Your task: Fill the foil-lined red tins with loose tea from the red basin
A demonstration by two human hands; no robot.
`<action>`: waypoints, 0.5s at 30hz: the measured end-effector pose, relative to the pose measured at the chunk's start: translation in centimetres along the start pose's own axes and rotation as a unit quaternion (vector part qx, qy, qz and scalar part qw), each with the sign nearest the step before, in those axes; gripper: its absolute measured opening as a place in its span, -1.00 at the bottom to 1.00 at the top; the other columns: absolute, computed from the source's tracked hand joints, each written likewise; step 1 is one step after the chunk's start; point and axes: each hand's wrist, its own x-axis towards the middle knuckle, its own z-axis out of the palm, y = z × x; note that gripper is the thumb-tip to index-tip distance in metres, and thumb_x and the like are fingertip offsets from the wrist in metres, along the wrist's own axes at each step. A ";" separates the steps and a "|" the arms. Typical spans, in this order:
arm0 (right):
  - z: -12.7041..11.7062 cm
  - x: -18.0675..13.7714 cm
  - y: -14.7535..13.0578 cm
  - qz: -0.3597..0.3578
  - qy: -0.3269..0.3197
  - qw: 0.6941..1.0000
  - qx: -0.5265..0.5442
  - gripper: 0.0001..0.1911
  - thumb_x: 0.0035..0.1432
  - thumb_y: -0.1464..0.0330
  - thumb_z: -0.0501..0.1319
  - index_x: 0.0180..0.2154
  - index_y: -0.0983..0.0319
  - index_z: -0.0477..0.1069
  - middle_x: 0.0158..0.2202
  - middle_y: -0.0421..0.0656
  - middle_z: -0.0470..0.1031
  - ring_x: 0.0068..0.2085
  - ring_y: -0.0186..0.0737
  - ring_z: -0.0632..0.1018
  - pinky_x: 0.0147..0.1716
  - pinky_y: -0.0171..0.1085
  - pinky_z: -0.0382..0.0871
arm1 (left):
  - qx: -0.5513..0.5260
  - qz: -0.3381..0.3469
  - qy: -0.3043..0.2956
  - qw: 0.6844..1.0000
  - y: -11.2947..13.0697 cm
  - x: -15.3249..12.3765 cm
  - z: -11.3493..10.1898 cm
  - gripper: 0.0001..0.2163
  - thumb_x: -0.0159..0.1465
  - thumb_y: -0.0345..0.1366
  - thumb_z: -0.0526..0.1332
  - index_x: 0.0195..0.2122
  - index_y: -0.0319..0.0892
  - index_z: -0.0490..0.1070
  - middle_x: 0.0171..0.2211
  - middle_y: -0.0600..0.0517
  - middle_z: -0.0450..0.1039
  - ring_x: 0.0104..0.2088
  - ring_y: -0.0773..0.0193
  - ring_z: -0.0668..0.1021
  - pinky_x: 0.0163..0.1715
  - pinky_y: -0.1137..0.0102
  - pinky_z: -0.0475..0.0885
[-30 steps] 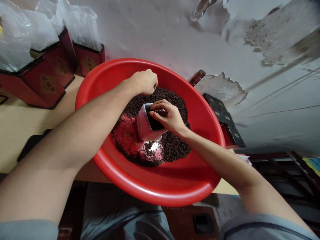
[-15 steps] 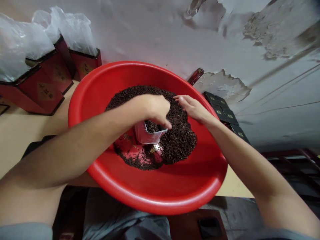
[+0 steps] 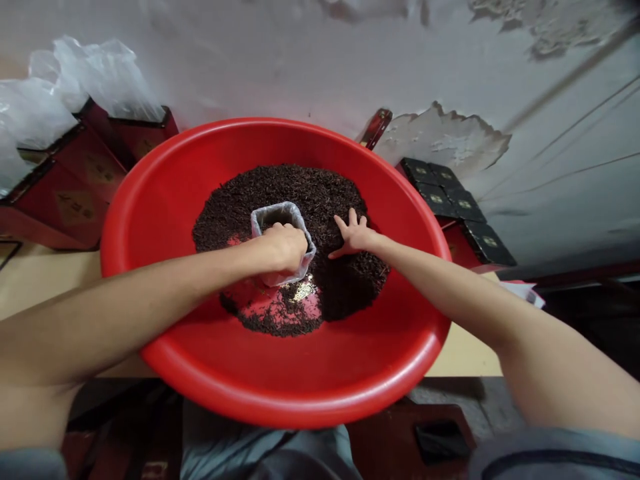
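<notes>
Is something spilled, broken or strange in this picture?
The wall behind the red basin is damaged: its paint peels in patches. The dark leaves all lie inside the basin, none over its rim; the left hand grips the pouch.

Red basin (image 3: 165, 200), dark tea leaves (image 3: 310, 193), red boxes (image 3: 75, 193).

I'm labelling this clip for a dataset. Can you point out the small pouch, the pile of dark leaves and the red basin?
small pouch (image 3: 277, 215), head view, its open top, just above the left hand (image 3: 284, 248) gripping it.
dark leaves (image 3: 300, 187), head view, far part of the pile.
red basin (image 3: 310, 373), head view, bare near inner wall.
</notes>
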 end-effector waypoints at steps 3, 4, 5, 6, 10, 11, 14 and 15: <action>0.7 -1.0 -1.5 0.017 0.045 0.999 0.002 0.24 0.03 -0.07 0.53 0.56 0.06 -0.02 0.60 0.26 -0.25 0.50 0.66 0.09 0.24 0.51 0.32 | 0.019 0.025 0.009 0.999 0.0 0.1 0.1 -0.61 0.26 -0.47 0.28 0.10 -0.38 0.67 0.07 -0.40 0.66 0.01 -0.20 0.71 -0.10 0.18 0.59; 0.9 -1.2 -1.9 0.017 0.061 0.998 0.001 0.14 0.07 -0.03 0.52 0.53 0.07 0.07 0.58 0.26 -0.15 0.47 0.62 0.15 0.22 0.50 0.35 | 0.022 0.033 0.009 0.999 0.0 0.2 0.1 -0.63 0.25 -0.48 0.29 0.06 -0.37 0.70 0.04 -0.39 0.68 -0.02 -0.19 0.72 -0.15 0.19 0.59; 1.1 -1.4 -2.1 0.014 0.076 0.997 -0.001 0.05 0.09 0.01 0.51 0.48 0.08 0.15 0.55 0.25 -0.07 0.44 0.57 0.21 0.20 0.46 0.38 | 0.025 0.039 0.008 0.999 -0.1 0.3 0.2 -0.65 0.23 -0.47 0.32 0.04 -0.36 0.71 0.01 -0.37 0.70 -0.05 -0.18 0.72 -0.20 0.20 0.58; 1.3 -1.5 -2.3 0.010 0.087 0.996 -0.001 -0.03 0.11 0.03 0.51 0.44 0.08 0.20 0.52 0.23 0.00 0.42 0.52 0.25 0.19 0.42 0.41 | 0.028 0.046 0.006 0.999 -0.3 0.3 0.2 -0.66 0.23 -0.43 0.36 0.03 -0.35 0.72 -0.01 -0.36 0.71 -0.08 -0.16 0.73 -0.22 0.23 0.56; 1.7 -1.6 -2.5 -0.031 0.104 0.994 -0.003 -0.23 0.19 0.13 0.46 0.35 0.12 0.29 0.42 0.20 0.17 0.32 0.40 0.41 0.14 0.16 0.51 | 0.022 0.084 -0.024 0.996 -1.6 0.3 -0.9 -0.49 0.36 0.04 0.35 0.03 -0.37 0.71 -0.12 -0.35 0.73 -0.22 -0.04 0.71 -0.32 0.30 0.45; 1.7 -1.6 -2.5 -0.051 0.107 0.993 -0.008 -0.26 0.22 0.15 0.45 0.34 0.14 0.30 0.40 0.21 0.21 0.29 0.38 0.45 0.14 0.12 0.52 | 0.018 0.100 -0.026 0.995 -2.1 0.2 -1.3 -0.46 0.44 0.08 0.23 0.05 -0.36 0.71 -0.13 -0.33 0.73 -0.23 -0.01 0.70 -0.32 0.31 0.42; 1.8 -1.6 -2.7 -0.102 0.108 0.989 -0.026 -0.36 0.26 0.24 0.39 0.31 0.18 0.34 0.33 0.19 0.33 0.16 0.28 0.59 0.13 0.05 0.53 | -0.007 0.124 -0.003 0.992 -3.5 0.1 -2.5 -0.48 0.59 -0.07 -0.06 0.22 -0.19 0.64 -0.07 -0.20 0.74 -0.18 0.12 0.68 -0.24 0.39 0.39; 1.7 -1.7 -2.7 -0.108 0.108 0.988 -0.029 -0.38 0.26 0.27 0.37 0.31 0.17 0.35 0.32 0.18 0.34 0.12 0.23 0.62 0.12 0.03 0.54 | -0.026 0.120 0.005 0.992 -4.0 0.1 -2.8 -0.47 0.60 -0.08 -0.10 0.26 -0.13 0.60 -0.05 -0.15 0.74 -0.15 0.15 0.67 -0.21 0.42 0.39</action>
